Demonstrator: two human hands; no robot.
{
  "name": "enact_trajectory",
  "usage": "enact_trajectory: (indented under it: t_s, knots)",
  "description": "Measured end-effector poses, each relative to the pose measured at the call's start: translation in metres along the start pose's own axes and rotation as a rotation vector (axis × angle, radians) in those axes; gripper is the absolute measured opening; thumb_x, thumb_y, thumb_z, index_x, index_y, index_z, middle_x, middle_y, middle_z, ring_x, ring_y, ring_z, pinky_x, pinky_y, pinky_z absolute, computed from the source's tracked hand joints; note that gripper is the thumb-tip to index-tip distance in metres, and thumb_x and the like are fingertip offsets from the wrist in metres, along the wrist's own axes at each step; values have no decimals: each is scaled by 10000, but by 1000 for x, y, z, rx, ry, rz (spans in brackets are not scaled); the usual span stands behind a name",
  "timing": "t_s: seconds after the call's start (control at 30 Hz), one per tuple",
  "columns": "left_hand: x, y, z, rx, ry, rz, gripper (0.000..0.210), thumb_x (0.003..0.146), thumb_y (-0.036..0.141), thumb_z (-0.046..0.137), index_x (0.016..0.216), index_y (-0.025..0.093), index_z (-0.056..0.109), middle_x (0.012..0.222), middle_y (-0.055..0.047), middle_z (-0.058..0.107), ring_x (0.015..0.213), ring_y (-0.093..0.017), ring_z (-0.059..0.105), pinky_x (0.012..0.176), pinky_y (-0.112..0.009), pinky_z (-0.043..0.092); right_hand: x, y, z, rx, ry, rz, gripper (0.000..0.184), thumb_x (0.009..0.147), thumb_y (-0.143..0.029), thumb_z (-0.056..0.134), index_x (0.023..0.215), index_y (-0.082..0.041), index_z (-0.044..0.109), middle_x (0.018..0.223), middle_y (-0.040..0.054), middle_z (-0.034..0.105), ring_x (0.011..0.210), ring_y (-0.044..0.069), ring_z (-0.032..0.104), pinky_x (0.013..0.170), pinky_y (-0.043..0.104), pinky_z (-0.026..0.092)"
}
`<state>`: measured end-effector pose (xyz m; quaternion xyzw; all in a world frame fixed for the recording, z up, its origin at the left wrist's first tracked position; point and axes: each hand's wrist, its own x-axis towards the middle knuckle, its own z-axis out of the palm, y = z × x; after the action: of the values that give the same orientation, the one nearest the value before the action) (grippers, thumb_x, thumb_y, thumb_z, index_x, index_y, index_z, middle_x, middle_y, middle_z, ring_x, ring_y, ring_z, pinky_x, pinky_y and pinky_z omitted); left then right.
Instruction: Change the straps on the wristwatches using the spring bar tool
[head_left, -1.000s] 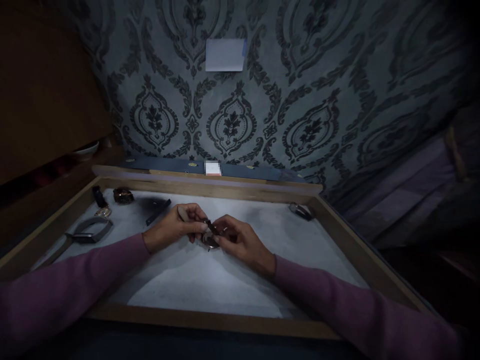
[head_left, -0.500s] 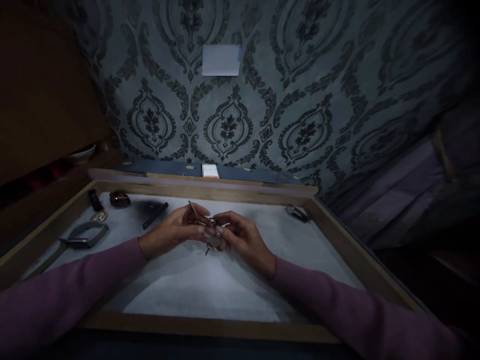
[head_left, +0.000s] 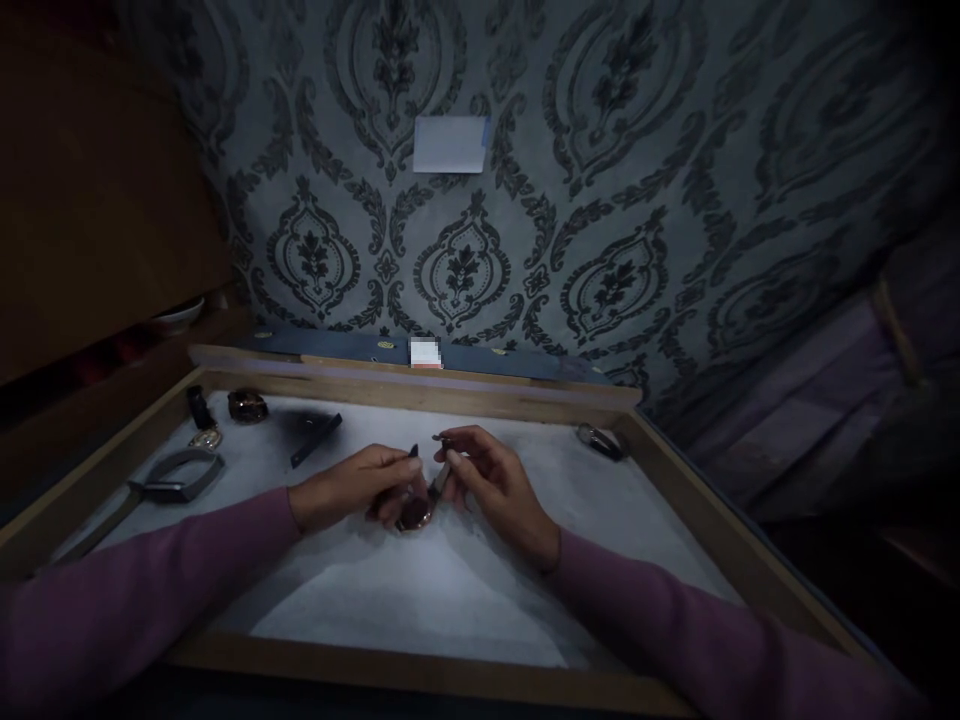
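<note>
Over the middle of the white-lined wooden tray hangs a wristwatch (head_left: pixel 414 513), its round, dark face rimmed in shiny gold and tilted downward. My left hand (head_left: pixel 360 485) is closed on its left side, with a small dark tip, seemingly a strap end, poking up between thumb and forefinger. On the other side my right hand (head_left: pixel 491 485) pinches the strap that runs up from the case. Part of the watch and strap is hidden behind my fingers.
The tray's wooden rim (head_left: pixel 420 385) surrounds the work. At left lie a grey strap loop (head_left: pixel 180 475), a brown shiny watch (head_left: pixel 247 405), a black-strapped watch (head_left: pixel 199 408) and a flat dark bar (head_left: pixel 315 440). Another watch (head_left: pixel 600 440) rests in the far right corner.
My hands have moved slightly apart and the watch has turned, so its dark face now shows below my fingers. The thin strip above my left hand has swung down.
</note>
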<state>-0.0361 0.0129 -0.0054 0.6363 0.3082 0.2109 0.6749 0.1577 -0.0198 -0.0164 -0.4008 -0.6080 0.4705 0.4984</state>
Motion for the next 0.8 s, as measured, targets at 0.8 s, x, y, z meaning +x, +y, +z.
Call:
enact_trajectory:
  t_s: [0.8]
  knots:
    - [1,-3,-1,-269,-119,90,300,788,413,696,768,119,637,668,-8,527,604,-108,417,612,-259,338,-8,-8,2,-194,-121,-77,214,882,-351,605,1025,-192,585,633,-17,612,493,131,602,486,251,485]
